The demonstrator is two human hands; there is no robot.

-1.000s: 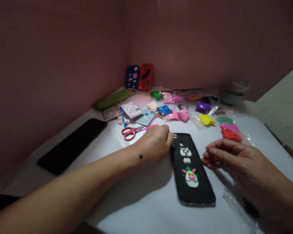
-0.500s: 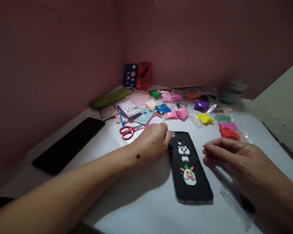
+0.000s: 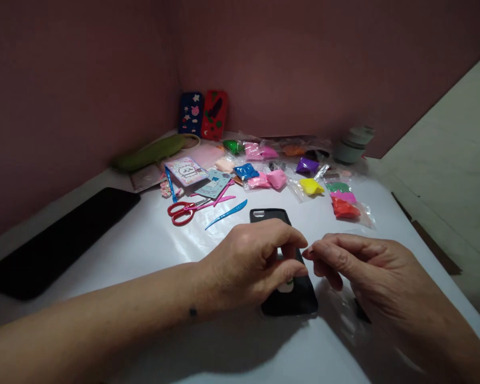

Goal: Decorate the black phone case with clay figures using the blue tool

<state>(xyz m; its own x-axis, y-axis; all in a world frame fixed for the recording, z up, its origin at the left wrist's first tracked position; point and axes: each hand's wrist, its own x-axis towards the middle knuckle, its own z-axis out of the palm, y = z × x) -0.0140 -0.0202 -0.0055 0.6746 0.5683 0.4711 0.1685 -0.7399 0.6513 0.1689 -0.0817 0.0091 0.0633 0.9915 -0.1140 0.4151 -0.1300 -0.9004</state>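
My left hand (image 3: 260, 261) hovers over the black phone case (image 3: 290, 298), thumb and forefinger apart with nothing between them. It hides most of the white clay figures on the case. To the right, my right hand (image 3: 360, 266) is closed in a pinch, its fingertips close to the left forefinger. A tiny dark bit (image 3: 311, 251) shows between the right thumb and finger; it looks like a scrap of black clay. Under the right hand lies a clear plastic wrapper (image 3: 346, 314) with a black lump (image 3: 362, 310), partly covered.
Behind the case lie a blue modelling knife (image 3: 226, 214) and red-handled scissors (image 3: 183, 212). Several bagged clay packs, including a yellow one (image 3: 312, 186), spread across the back. A large black slab (image 3: 64, 240) lies at left. Two decorated cases (image 3: 215, 114) lean against the wall.
My left hand has come from the case's far left edge to above its middle, its fingers parting. My right hand has moved closer to it. The blue knife is now visible.
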